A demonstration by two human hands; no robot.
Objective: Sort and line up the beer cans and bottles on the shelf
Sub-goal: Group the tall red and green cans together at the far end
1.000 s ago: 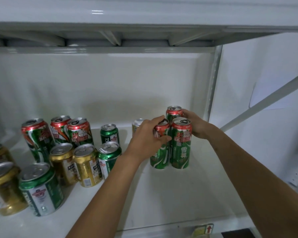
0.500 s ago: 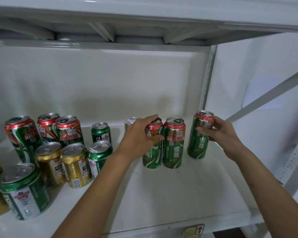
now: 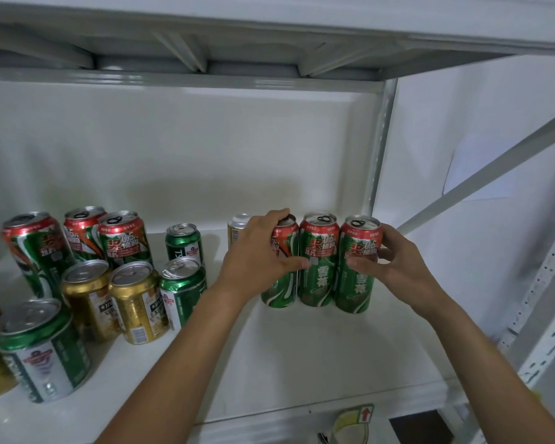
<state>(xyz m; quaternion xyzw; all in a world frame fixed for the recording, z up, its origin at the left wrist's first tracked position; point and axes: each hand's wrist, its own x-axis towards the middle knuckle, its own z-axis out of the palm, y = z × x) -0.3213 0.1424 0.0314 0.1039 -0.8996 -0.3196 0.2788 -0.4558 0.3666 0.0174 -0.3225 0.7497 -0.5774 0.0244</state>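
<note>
- Three tall red-and-green cans upright in a row toward the right end of the shelf (image 3: pixel 318 354), sides touching or nearly so: left can (image 3: pixel 284 283), middle can (image 3: pixel 318 267), right can (image 3: pixel 356 270).
- Left hand (image 3: pixel 257 257) wrapped around the left can, fingers over the rim, thumb reaching across to the middle can.
- Right hand (image 3: pixel 398 261) closed around the right can near its top, fingertips on the label, pressing it toward the middle can.
- Long axis of all three cans vertical; row running left to right, parallel with the back wall.
- Remaining tall cans of the same kind (image 3: pixel 87 238) well apart at the back left, behind two gold cans (image 3: pixel 116 299) and several short green cans (image 3: pixel 181 290).
- Small pale can (image 3: pixel 237 229) just behind the left hand, partly hidden.
- Probably next: more matching cans to fetch from the left, so left hand nearer; reach across the short cans needed, with some risk of knocking them.
- No bottles visible.
- Sorting judged early: only one group lined up.
</note>
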